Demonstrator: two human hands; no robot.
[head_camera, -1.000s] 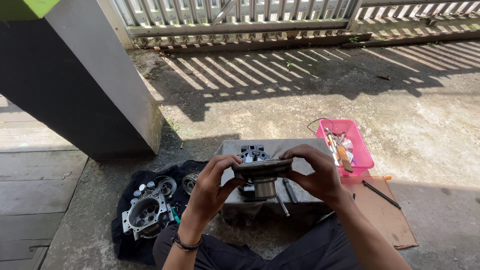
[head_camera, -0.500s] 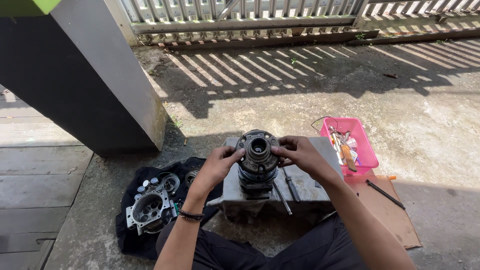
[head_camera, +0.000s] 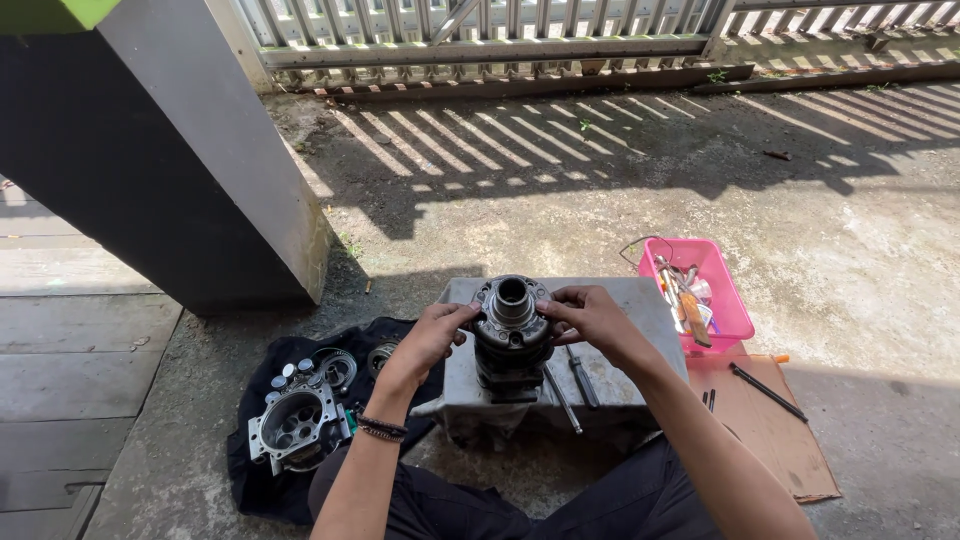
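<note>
We have tipped the round metal assembly (head_camera: 511, 335) upright; our left hand (head_camera: 436, 335) and right hand (head_camera: 590, 315) grip its rim at nine and three o'clock.

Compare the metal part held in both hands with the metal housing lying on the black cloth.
The round part stands upright on the grey block, gripped by the left hand and right hand; the housing lies untouched. The part looks dark and cylindrical, the housing paler and squarer. Both are metal.

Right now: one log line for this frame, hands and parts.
left hand: grips round metal assembly | right hand: grips same, upright on grey block | near: pink tray, housing on black cloth
</note>
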